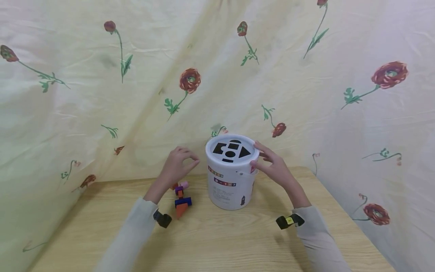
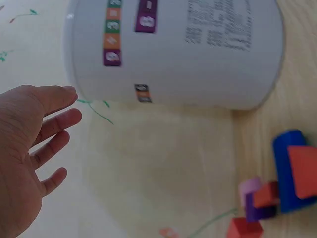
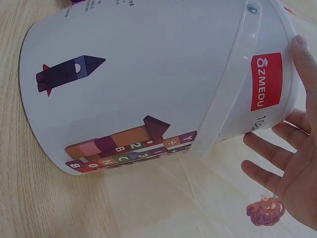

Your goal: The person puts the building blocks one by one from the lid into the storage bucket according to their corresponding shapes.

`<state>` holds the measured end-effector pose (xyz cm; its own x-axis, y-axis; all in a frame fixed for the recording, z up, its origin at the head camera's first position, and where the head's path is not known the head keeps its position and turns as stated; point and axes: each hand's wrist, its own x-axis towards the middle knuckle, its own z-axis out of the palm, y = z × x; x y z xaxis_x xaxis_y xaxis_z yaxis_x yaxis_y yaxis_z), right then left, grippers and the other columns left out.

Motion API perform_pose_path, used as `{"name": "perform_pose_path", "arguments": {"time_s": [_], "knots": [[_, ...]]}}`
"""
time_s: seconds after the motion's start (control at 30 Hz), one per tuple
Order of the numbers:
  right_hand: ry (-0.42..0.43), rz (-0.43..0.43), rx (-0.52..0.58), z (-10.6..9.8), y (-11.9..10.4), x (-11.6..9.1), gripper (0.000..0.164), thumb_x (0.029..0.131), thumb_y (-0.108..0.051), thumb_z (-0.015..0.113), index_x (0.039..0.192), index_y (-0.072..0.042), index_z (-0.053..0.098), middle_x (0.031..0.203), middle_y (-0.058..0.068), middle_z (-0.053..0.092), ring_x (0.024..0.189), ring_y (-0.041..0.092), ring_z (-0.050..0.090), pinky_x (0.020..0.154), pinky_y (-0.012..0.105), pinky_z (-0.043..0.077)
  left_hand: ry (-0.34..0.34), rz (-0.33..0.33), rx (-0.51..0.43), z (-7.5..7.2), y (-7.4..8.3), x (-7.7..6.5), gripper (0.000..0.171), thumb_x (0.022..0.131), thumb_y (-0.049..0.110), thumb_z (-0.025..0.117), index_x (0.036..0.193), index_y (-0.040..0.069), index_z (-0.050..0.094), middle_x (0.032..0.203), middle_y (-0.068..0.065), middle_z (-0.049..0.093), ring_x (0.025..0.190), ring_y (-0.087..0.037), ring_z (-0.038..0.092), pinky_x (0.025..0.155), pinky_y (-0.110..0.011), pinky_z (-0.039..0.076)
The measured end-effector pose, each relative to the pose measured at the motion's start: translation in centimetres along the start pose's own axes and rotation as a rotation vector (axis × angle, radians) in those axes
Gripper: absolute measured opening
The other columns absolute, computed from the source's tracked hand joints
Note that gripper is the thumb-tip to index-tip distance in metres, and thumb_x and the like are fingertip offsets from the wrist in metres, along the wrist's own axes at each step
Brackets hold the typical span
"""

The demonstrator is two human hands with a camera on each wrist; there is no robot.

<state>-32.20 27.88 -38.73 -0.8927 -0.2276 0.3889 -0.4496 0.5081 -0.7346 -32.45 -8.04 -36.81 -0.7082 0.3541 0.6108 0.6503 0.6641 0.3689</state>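
A white lidded bucket [image 1: 228,189] stands upright on the table, its lid [image 1: 222,155] cut with several shaped holes. Printed sums and a rocket picture mark its side. My right hand [image 1: 276,168] is at the lid's right edge, thumb and fingers spread along the rim and touching it. In the right wrist view those fingers [image 3: 270,151] look fairly straight, beside a red label. To the left of the bucket my left hand [image 1: 178,164] hovers with loosely bent fingers, holding nothing. Its thumb [image 2: 62,96] appears close to the rim; I cannot tell whether they touch.
Left of the bucket lie several wooden blocks, among them a blue block [image 1: 183,202], an orange triangle [image 1: 181,210] and a pink cylinder [image 1: 184,184]. A flowered cloth [image 1: 146,94] hangs behind the wooden table [image 1: 217,241]. The bucket's white handle [image 3: 230,74] hangs along its side.
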Motion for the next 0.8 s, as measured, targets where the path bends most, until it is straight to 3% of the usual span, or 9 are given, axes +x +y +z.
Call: {"name": "perform_pose_path", "arguments": {"time_s": [0.13,0.3,0.53,0.7,0.8], "knots": [[0.001,-0.001,-0.003,0.0,0.0,0.0,0.075,0.095,-0.034,0.073,0.159,-0.021,0.037,0.168,0.002,0.031,0.143,0.038,0.046,0.116,0.060,0.035,-0.012,-0.007,-0.003,0.4,-1.6,-1.6,0.009,0.090,0.014,0.078,0.093,0.006,0.077,0.098,-0.009,0.075,0.102,-0.029,0.062,0.093,-0.049,0.051],[0.004,0.000,-0.003,0.0,0.0,-0.1,0.074,0.095,-0.034,0.073,0.159,-0.021,0.037,0.168,0.002,0.030,0.143,0.038,0.047,0.116,0.060,0.035,-0.075,-0.051,0.018,1.0,-3.3,-3.3,0.009,0.089,0.014,0.078,0.093,0.006,0.077,0.098,-0.007,0.074,0.100,-0.029,0.063,0.091,-0.050,0.051],[0.001,-0.002,0.000,-0.1,0.0,-0.1,0.074,0.095,-0.034,0.072,0.159,-0.020,0.037,0.168,0.003,0.030,0.143,0.038,0.046,0.116,0.061,0.035,-0.191,-0.068,0.066,1.9,-5.4,-5.5,0.011,0.091,0.017,0.078,0.095,0.007,0.078,0.097,-0.005,0.074,0.103,-0.030,0.064,0.102,-0.056,0.047],[0.001,0.000,-0.007,0.0,0.0,0.0,0.074,0.095,-0.034,0.072,0.159,-0.021,0.036,0.168,0.002,0.030,0.144,0.038,0.046,0.116,0.061,0.035,-0.294,-0.145,0.088,2.3,-6.2,-6.8,0.021,0.091,0.023,0.078,0.106,0.009,0.078,0.097,-0.003,0.073,0.097,-0.027,0.056,0.084,-0.040,0.046],[0.002,0.004,-0.004,0.0,-0.1,0.0,0.074,0.095,-0.035,0.072,0.159,-0.022,0.036,0.168,0.001,0.030,0.144,0.038,0.046,0.116,0.060,0.035,-0.321,-0.153,0.110,2.6,-6.7,-7.4,0.023,0.086,0.020,0.082,0.106,0.008,0.078,0.098,-0.004,0.073,0.092,-0.023,0.054,0.081,-0.038,0.042]]}}
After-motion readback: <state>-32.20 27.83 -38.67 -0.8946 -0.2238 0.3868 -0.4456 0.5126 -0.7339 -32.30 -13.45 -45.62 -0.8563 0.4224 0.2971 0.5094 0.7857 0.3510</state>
